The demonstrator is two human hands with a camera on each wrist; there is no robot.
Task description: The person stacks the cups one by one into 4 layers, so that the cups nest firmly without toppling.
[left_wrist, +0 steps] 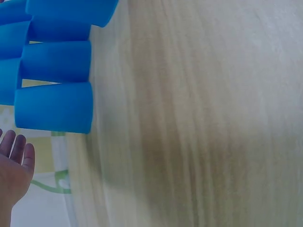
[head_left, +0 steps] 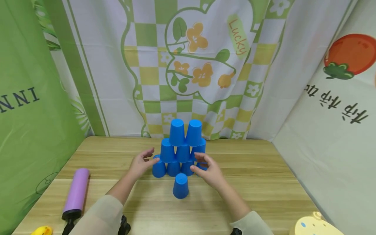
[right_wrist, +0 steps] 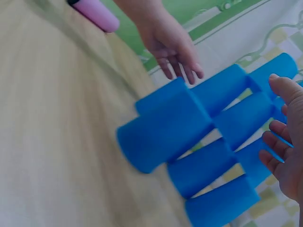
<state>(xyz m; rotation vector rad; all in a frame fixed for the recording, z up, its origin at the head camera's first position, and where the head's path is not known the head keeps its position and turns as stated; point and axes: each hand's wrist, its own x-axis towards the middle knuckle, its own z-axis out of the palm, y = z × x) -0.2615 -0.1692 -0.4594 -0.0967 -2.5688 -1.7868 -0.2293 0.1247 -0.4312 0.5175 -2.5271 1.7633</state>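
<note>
Blue plastic cups stand mouth down as a pyramid in the head view: several in the bottom row, three in the middle row (head_left: 183,153), and two in the top row (head_left: 177,133). A single blue cup (head_left: 180,186) stands in front of them. My left hand (head_left: 143,163) is at the pyramid's left side with its fingers relaxed and holding nothing. On the right side, my right hand (head_left: 209,170) is spread with its thumb apart and partly covers the right-hand cups. Whether either hand touches a cup, I cannot tell. The right wrist view shows both hands beside the stack (right_wrist: 246,118).
A purple hand pump (head_left: 77,191) with a black end lies at the table's left. Partly cut off at the front edge are a yellow object (head_left: 42,231) at left and a pale yellow spotted object (head_left: 312,227) at right. Printed curtains (head_left: 188,107) stand behind the wooden table (head_left: 249,182).
</note>
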